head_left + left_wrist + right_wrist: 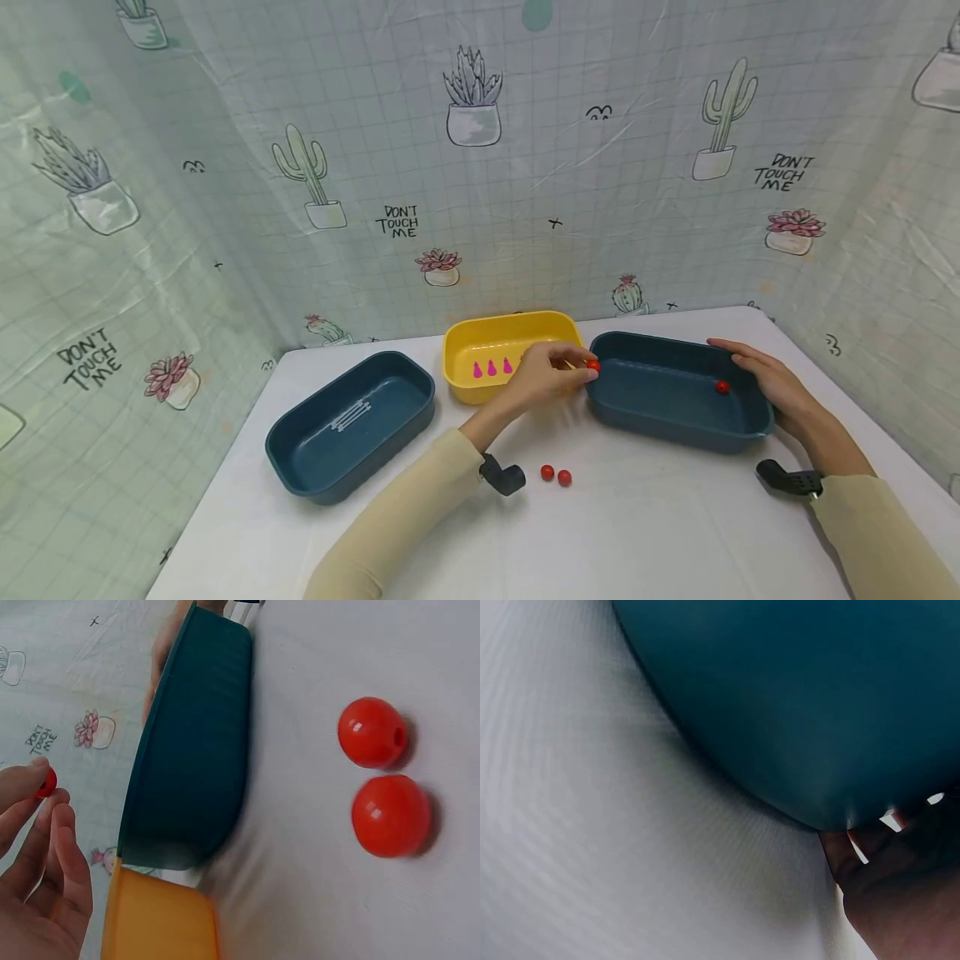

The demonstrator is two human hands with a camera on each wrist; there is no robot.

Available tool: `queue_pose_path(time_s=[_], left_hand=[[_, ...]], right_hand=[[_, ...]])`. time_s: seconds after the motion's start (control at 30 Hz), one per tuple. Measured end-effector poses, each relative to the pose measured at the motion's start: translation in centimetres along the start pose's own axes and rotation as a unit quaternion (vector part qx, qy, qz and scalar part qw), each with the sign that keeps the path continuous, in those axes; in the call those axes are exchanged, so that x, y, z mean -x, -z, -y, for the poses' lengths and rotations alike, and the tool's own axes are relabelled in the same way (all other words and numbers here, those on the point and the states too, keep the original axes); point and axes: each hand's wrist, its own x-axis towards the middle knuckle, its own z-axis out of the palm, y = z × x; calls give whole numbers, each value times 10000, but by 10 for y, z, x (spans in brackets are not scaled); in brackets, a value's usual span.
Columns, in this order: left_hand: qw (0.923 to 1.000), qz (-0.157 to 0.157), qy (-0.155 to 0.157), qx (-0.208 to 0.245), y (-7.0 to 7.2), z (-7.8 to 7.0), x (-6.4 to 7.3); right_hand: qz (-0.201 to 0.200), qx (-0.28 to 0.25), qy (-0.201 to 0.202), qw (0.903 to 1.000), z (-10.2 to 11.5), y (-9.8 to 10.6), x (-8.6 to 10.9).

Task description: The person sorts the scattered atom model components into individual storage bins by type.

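Note:
In the head view my left hand [551, 372] is above the gap between the yellow bin and the right-hand dark blue bin [660, 427]. It pinches a red bead [48, 783] between thumb and fingertips, near that blue bin's left rim. My right hand [776, 383] rests against the same bin's right end, its fingers stretched along the rim. Inside this bin lies one red bead [722, 387]. On the white table in front are two more beads, a left one [547, 472] and a right one [565, 477]; a hole shows in one in the left wrist view.
The yellow bin [468, 392] at the back holds several pink pear-shaped pieces [492, 367], partly hidden by my left hand. Another dark blue bin [300, 492] stands at the left, with a few pale thin sticks [350, 415] in it. A cactus-print cloth [525, 192] hangs behind the table.

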Motion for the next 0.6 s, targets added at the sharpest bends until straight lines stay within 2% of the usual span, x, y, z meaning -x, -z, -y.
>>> queue_pose_path(time_s=[0.1,0.33,0.6], left_hand=[[9999,70,50,110,-6,-3,-7],[9995,240,-73,190,-18,-4,-23],[9995,238,-46,213,-32,-7,-39]], right_hand=[[-3,-7,18,10000,0,-1,-1],[-38,9,29,10000,2,-2,0],[-42,-34,10,10000,3,-2,0]])
